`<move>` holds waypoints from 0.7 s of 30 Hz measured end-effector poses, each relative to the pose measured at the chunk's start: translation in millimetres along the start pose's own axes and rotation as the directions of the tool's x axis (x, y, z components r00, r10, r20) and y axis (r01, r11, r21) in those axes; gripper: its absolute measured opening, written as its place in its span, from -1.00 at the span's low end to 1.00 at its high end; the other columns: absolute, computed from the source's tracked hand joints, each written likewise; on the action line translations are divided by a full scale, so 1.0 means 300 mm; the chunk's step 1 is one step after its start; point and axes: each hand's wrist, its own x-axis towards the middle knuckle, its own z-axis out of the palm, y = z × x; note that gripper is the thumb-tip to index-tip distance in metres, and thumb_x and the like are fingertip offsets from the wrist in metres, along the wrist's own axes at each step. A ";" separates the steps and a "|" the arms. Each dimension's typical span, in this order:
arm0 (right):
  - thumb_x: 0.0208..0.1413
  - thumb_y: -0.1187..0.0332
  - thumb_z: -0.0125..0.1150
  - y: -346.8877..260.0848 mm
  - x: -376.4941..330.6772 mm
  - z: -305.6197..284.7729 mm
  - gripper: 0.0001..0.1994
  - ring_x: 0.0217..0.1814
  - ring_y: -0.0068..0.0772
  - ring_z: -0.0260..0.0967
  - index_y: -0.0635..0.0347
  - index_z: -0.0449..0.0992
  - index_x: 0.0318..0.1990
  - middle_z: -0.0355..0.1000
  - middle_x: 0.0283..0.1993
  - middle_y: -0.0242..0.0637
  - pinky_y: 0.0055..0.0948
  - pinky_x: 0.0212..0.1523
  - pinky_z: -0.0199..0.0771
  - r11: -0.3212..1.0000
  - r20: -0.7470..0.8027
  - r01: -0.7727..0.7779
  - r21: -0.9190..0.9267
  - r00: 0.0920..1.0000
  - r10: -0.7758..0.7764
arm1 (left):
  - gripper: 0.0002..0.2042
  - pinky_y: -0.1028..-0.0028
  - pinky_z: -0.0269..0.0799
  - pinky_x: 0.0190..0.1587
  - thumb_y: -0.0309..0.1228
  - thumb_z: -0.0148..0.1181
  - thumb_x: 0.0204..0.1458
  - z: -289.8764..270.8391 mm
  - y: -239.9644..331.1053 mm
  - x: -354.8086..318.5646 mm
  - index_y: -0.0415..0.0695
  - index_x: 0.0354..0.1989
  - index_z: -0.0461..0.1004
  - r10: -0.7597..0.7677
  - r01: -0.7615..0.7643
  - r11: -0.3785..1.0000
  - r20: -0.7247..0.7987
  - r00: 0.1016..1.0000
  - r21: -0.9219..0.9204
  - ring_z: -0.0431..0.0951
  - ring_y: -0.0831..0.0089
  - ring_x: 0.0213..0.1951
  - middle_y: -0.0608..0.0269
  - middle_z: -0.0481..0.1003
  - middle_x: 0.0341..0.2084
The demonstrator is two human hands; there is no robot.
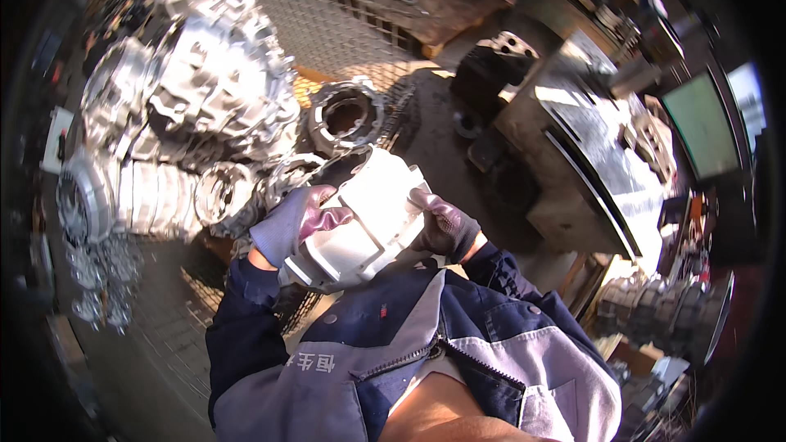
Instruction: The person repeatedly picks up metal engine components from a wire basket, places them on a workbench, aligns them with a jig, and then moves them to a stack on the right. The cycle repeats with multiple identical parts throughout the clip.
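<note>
A pale, silvery cast metal housing, roughly cylindrical with flanged ends, is held in front of my chest, tilted. My left hand, in a grey and purple glove, is closed on its left side, the thumb laid over the outer wall. On the opposite side my right hand, gloved alike, grips the flange near the edge, some of its fingers hidden behind the part. Just beyond the housing sits a round ring-shaped casting with a dark bore.
Many silvery castings are piled at the left on mesh. A row of ribbed cylindrical castings lies nearer. At the right stands a metal-topped workbench. A wooden pallet is at the back, and grey castings are stacked at lower right.
</note>
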 end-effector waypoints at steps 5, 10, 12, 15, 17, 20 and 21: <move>0.29 0.39 0.04 -0.148 -0.366 -0.187 -0.75 0.07 -0.20 0.38 0.33 0.35 0.04 0.39 0.04 -0.17 -0.17 0.21 0.34 0.808 -0.145 0.165 0.566 0.984 -0.099 | -0.76 0.52 0.56 -0.22 -0.43 0.08 0.18 0.467 0.058 0.208 -0.33 -0.07 0.41 0.152 -0.262 0.826 0.251 0.956 0.499 0.59 0.31 -0.25 0.05 0.50 -0.22; 0.24 0.34 0.05 -0.142 -0.575 -0.400 -0.69 0.03 -0.18 0.43 0.32 0.37 0.07 0.42 0.00 -0.05 -0.19 0.12 0.47 0.605 -0.045 0.507 0.614 0.788 -0.614 | -0.75 0.40 0.42 -0.34 -0.32 0.21 0.05 0.893 0.151 0.355 -0.30 -0.27 0.50 0.184 -0.705 -0.046 0.699 0.691 0.708 0.57 0.33 -0.38 0.04 0.54 -0.43; 0.23 0.37 0.05 -0.136 -0.598 -0.532 -0.71 -0.01 -0.28 0.44 0.31 0.38 0.06 0.43 -0.03 -0.11 -0.29 0.06 0.48 0.582 -0.240 0.614 0.533 0.770 -0.591 | -0.65 0.29 0.44 -0.24 -0.28 0.30 -0.17 1.026 0.202 0.475 -0.22 -0.21 0.54 0.055 -0.684 0.012 0.683 0.729 0.729 0.62 0.08 -0.30 -0.06 0.57 -0.42; 0.20 0.44 0.06 -0.147 -0.553 -0.750 -0.74 -0.10 -0.41 0.46 0.28 0.41 0.03 0.46 -0.11 -0.22 -0.41 -0.05 0.50 0.583 -0.569 0.778 -0.233 0.377 -0.731 | -0.68 0.35 0.48 -0.24 -0.40 0.18 -0.03 1.213 0.245 0.728 -0.22 -0.07 0.51 -0.201 -0.626 0.103 0.633 0.748 0.773 0.61 0.20 -0.23 -0.01 0.58 -0.31; 0.14 0.41 0.05 -0.214 -0.512 -0.894 -0.82 -0.20 -0.33 0.48 0.24 0.49 -0.15 0.49 -0.27 -0.24 -0.40 -0.15 0.50 0.397 -0.364 0.539 -0.743 0.172 -0.915 | -0.67 0.36 0.52 -0.28 -0.38 0.12 0.13 1.300 0.268 0.884 -0.24 0.04 0.47 -0.248 -0.779 -0.328 0.747 0.616 0.534 0.62 0.29 -0.22 0.06 0.58 -0.22; 0.07 0.36 0.04 -0.339 -0.467 -1.030 -0.84 -0.28 -0.21 0.50 0.18 0.55 -0.34 0.51 -0.40 -0.21 -0.37 -0.26 0.49 0.052 -0.071 -0.435 -0.899 0.027 -0.997 | -0.70 0.27 0.48 -0.17 -0.29 0.27 -0.01 1.457 0.282 1.119 -0.15 -0.13 0.51 -0.331 -0.854 -0.520 0.921 0.206 0.004 0.55 0.06 -0.30 0.04 0.55 -0.32; 0.04 0.33 0.04 -0.366 -0.480 -1.052 -0.82 -0.30 -0.17 0.50 0.16 0.57 -0.39 0.51 -0.42 -0.18 -0.35 -0.29 0.48 0.080 -0.102 -0.584 -0.808 0.006 -0.995 | -0.76 0.24 0.45 -0.15 -0.30 0.29 -0.04 1.510 0.289 1.194 -0.13 -0.26 0.48 -0.347 -0.868 -0.497 0.920 0.183 -0.015 0.52 0.01 -0.31 0.03 0.52 -0.38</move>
